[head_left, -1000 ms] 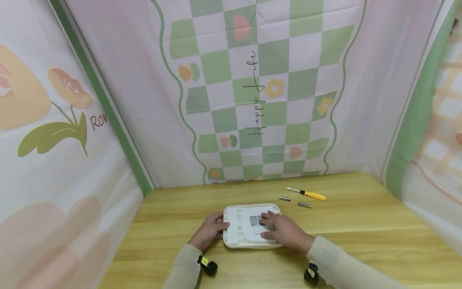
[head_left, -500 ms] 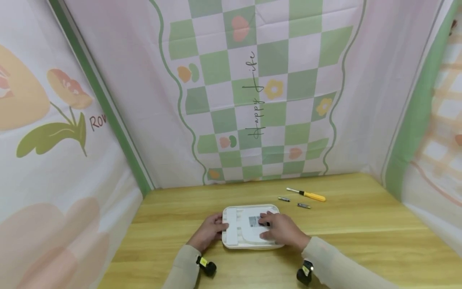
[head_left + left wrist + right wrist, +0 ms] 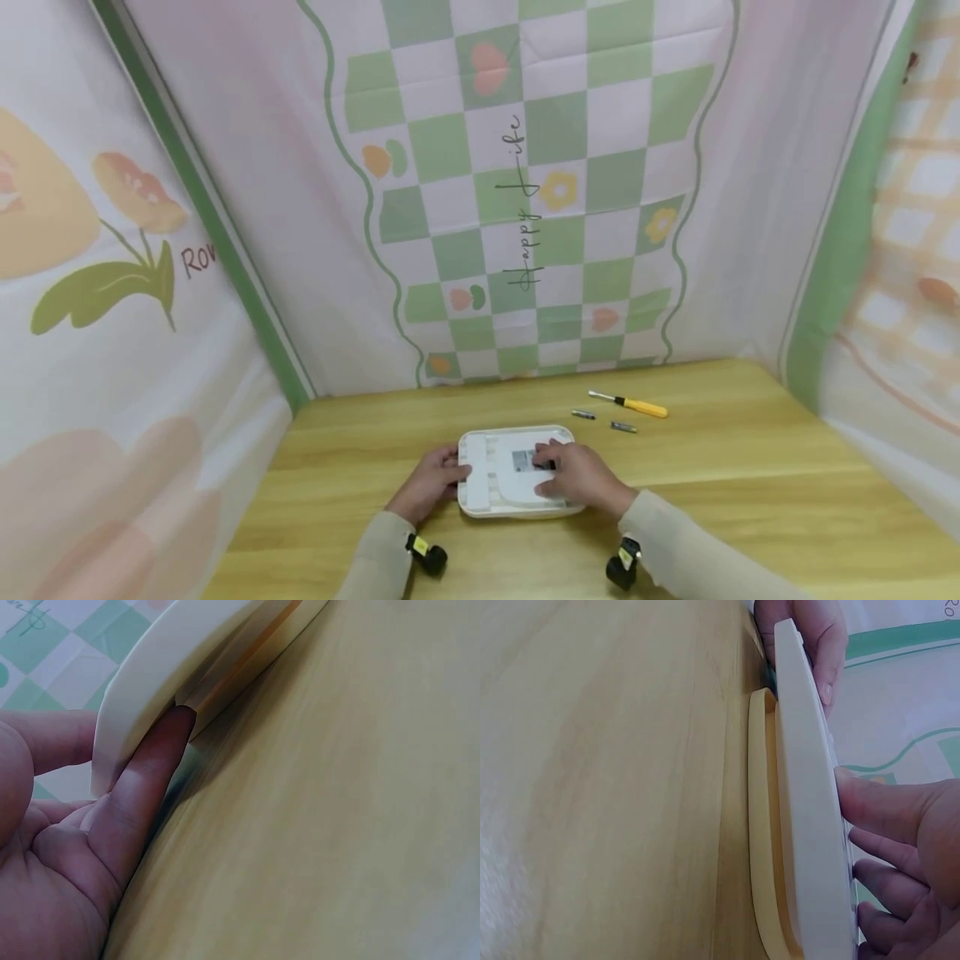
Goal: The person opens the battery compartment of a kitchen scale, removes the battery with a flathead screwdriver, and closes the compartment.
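A white rounded rectangular plastic device (image 3: pixel 477 502) lies on the wooden table with its panelled side up and a grey label (image 3: pixel 522 461) on it. My left hand (image 3: pixel 429 482) holds its left edge, thumb on top and a finger tucked underneath in the left wrist view. My right hand (image 3: pixel 588 477) rests bent fingertips and thumb on the panelled side, beside the label. A small dark patch shows under these fingers; what it is stays hidden. From the right wrist, a cream-yellow rim (image 3: pixel 759 802) shows beneath the white body (image 3: pixel 810 795).
Behind the device, to the right, lie two small batteries (image 3: pixel 583 414) (image 3: pixel 623 427). A yellow-handled screwdriver (image 3: pixel 641 407) is just beyond them. Patterned fabric (image 3: pixel 480 208) hangs at the table's back and sides.
The whole head view has shifted a little left, table things included. My right fingers look slightly more drawn together on the device; the left hand keeps its hold.
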Motion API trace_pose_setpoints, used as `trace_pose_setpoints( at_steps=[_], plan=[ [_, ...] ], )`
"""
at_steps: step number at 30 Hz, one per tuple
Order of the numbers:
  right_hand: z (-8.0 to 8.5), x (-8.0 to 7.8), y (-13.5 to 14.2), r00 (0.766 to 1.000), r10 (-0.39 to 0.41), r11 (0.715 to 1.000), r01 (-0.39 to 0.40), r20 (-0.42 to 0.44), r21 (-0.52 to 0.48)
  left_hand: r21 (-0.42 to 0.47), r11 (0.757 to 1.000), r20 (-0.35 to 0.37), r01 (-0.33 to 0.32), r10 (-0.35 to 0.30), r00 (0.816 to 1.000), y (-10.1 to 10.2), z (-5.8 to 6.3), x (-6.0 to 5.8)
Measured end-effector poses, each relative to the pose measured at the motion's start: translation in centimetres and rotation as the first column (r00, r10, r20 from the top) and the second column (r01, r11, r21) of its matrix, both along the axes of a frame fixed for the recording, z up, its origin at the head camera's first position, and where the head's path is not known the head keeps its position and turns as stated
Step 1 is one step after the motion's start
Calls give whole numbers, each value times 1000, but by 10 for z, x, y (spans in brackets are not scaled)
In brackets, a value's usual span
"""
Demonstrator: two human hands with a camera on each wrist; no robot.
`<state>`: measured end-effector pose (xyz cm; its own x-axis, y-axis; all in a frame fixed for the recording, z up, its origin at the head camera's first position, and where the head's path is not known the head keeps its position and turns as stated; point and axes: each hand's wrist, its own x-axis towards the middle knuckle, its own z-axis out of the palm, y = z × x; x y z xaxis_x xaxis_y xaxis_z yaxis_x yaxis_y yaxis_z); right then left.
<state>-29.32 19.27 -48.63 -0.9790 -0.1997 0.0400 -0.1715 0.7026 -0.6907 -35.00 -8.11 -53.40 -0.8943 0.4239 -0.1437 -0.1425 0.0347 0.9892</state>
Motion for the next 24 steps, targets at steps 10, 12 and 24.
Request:
trace_pose_setpoints(
  at_steps=[10, 12, 24],
  plan=[
    [3, -2, 3, 1000, 10, 1000, -10, -4, 19, -8, 1000, -8, -6, 6, 1000, 1, 4, -2],
    [3, -2, 6, 1000, 16, 1000, -16, -10, 21, -9, 1000, -17, -2, 1, 1000, 4, 5, -2],
    [4, -3, 19, 998, 54, 998, -55, -37, -22, -27, 1000, 0, -9, 9, 1000, -1, 6, 2]
  ],
)
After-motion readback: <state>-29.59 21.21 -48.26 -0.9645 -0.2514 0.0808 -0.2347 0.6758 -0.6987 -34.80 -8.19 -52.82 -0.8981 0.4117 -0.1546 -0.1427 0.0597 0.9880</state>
